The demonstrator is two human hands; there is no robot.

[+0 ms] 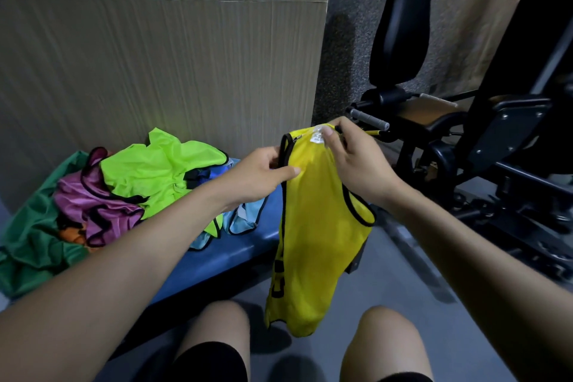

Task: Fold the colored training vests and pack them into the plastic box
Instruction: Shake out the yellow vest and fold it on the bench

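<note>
i hold the yellow vest [313, 226] up, left grip [263, 174] and right grip [356, 164] pinching its top; i should match the shoulders before folding over the desk [235, 251].

Blue bench [223, 253] lower centre. Corrugated cardboard [155, 49] upright behind it. Black gym machine [483, 139] at right, padded backrest [400, 18] upright, grey handle [372, 120] projecting left. Grey floor [400, 285] beneath.

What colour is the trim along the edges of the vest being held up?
Black, edging the yellow vest; clearest in the head view, the only one.
</note>
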